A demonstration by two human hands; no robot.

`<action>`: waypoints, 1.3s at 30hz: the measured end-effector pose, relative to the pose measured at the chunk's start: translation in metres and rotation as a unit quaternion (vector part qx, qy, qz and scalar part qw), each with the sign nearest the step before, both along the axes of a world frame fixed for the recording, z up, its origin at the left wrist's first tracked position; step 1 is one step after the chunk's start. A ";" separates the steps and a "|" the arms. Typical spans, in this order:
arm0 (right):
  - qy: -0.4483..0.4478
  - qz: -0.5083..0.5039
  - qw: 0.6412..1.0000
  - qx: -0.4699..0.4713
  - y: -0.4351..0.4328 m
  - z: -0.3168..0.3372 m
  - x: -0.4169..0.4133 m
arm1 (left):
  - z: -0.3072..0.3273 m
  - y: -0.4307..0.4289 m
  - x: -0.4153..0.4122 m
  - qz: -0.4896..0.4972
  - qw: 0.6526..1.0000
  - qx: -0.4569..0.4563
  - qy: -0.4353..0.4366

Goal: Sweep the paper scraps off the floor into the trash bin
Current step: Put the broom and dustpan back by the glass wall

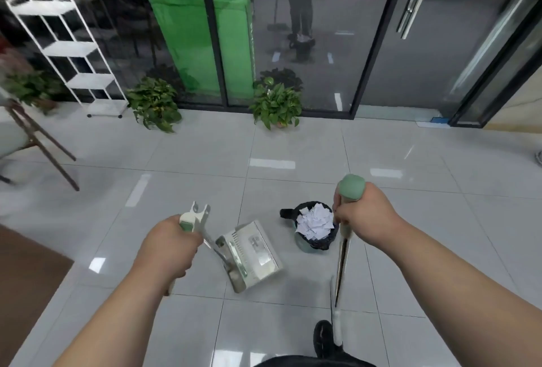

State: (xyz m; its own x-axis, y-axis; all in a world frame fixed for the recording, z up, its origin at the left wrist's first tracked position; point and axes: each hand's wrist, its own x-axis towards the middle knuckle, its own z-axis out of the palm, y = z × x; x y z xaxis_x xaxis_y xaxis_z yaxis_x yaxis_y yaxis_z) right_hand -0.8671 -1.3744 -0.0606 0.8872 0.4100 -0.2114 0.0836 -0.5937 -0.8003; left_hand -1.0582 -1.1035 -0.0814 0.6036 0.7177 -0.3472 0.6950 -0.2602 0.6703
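Broom handle (343, 245) inside right fingers (341, 215)

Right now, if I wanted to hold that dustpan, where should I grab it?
Take the dustpan by the green grip at the top of its long handle, coming from above and behind, as the left hand does. The handle slants up and back from the pan, so the pan is down by the floor.

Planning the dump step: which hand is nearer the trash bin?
Right. The right hand, gripping the broom, overlaps the right edge of the trash bin in view; the left hand, holding the dustpan, is well off to its left.
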 end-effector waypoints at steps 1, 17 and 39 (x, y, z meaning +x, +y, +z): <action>0.004 0.020 1.000 0.012 0.012 0.006 -0.005 | -0.001 -0.001 0.000 -0.018 1.000 0.007 0.009; 0.053 0.350 0.886 0.298 0.164 0.129 -0.069 | 0.038 -0.014 0.001 -0.268 0.920 0.244 0.148; -0.058 0.356 0.849 0.386 0.190 0.212 -0.018 | 0.080 -0.014 0.052 -0.207 0.942 0.249 0.092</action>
State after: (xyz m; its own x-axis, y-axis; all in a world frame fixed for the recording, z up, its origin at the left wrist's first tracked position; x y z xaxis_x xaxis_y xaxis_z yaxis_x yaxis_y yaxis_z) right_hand -0.8855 -1.1842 0.1518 0.3534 0.8276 0.4362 0.3059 0.3384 -0.8899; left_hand -1.0057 -1.1180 -0.0019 0.8299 0.5358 -0.1554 0.5573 -0.7847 0.2714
